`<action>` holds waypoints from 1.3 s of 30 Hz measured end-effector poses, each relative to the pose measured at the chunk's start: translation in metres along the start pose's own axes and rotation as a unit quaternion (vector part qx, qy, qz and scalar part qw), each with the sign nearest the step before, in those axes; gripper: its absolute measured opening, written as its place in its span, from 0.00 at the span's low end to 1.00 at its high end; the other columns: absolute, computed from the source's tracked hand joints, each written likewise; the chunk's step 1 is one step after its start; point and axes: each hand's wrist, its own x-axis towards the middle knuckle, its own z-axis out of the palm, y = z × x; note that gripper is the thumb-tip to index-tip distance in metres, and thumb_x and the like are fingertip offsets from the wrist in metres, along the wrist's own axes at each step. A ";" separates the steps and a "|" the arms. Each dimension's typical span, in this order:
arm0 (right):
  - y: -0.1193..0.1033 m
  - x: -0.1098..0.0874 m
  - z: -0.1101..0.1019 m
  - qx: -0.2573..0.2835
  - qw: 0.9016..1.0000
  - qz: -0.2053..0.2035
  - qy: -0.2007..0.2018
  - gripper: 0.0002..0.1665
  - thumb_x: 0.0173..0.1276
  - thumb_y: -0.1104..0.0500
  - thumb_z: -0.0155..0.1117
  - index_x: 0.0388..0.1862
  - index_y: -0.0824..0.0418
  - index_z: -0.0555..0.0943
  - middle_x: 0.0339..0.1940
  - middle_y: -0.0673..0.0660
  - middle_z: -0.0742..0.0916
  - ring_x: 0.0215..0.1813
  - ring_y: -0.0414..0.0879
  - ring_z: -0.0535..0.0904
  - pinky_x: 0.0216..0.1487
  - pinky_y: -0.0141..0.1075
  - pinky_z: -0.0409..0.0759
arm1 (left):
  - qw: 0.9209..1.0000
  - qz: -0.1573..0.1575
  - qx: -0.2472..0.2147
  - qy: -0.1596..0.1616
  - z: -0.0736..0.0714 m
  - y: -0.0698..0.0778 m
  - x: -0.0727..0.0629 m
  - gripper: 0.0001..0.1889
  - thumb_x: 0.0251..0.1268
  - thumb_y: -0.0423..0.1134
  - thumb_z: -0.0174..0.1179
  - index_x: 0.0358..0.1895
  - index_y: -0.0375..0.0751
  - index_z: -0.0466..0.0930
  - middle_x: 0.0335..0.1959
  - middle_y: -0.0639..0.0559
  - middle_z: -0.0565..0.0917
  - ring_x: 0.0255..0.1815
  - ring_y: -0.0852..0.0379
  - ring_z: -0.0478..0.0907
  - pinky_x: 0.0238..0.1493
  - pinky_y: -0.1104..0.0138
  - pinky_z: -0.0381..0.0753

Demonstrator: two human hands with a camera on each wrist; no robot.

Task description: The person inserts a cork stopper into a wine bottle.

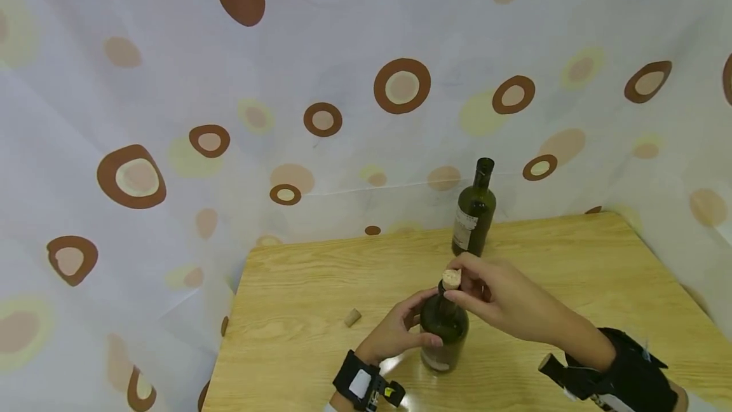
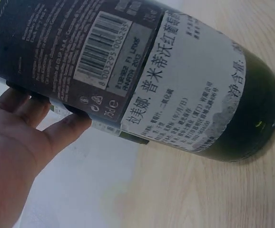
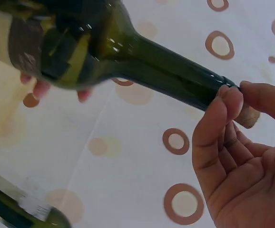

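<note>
A green glass wine bottle (image 1: 445, 339) stands upright on the table, its neck toward the right hand. My left hand (image 1: 394, 332) grips its body, thumb on the near side and fingers round the far side. The left wrist view shows a dark back label with a barcode and a white label (image 2: 185, 85) with Chinese print. At the bottle's mouth, my right hand (image 1: 503, 301) pinches a pale cork (image 1: 451, 278) between thumb and fingers. In the right wrist view the cork (image 3: 249, 117) sticks out past the lip, its lower part hidden by fingertips.
Behind the hands a second dark green bottle (image 1: 474, 215) stands near the table's back edge, its mouth uncovered. A loose cork (image 1: 352, 317) lies on the wooden table (image 1: 286, 310), left of the gripped bottle. A spotted cloth (image 1: 343, 30) hangs behind the table and along its right side.
</note>
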 end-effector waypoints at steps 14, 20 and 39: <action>0.020 -0.031 0.080 0.019 0.966 0.034 0.257 0.28 0.61 0.71 0.71 0.61 0.66 0.75 0.58 0.56 0.80 0.55 0.40 0.76 0.50 0.25 0.77 | 0.969 -0.024 0.195 0.153 0.016 0.028 -0.029 0.38 0.69 0.50 0.65 0.78 0.64 0.57 0.78 0.57 0.61 0.77 0.51 0.60 0.73 0.44 0.63; 0.021 -0.037 0.109 0.002 0.962 0.049 0.268 0.44 0.60 0.69 0.73 0.72 0.75 0.63 0.76 0.68 0.63 0.73 0.62 0.63 0.68 0.14 0.54 | 0.888 0.040 0.411 0.205 0.041 0.029 -0.025 0.47 0.62 0.46 0.72 0.80 0.45 0.52 0.77 0.43 0.61 0.74 0.42 0.63 0.66 0.49 0.75; 0.025 -0.032 0.135 -0.020 0.958 0.084 0.274 0.42 0.64 0.68 0.71 0.73 0.73 0.62 0.69 0.71 0.74 0.66 0.68 0.74 0.60 0.58 0.75 | 0.857 0.075 0.423 0.285 0.063 0.008 -0.013 0.44 0.62 0.36 0.71 0.78 0.42 0.55 0.69 0.42 0.70 0.66 0.46 0.74 0.61 0.55 0.79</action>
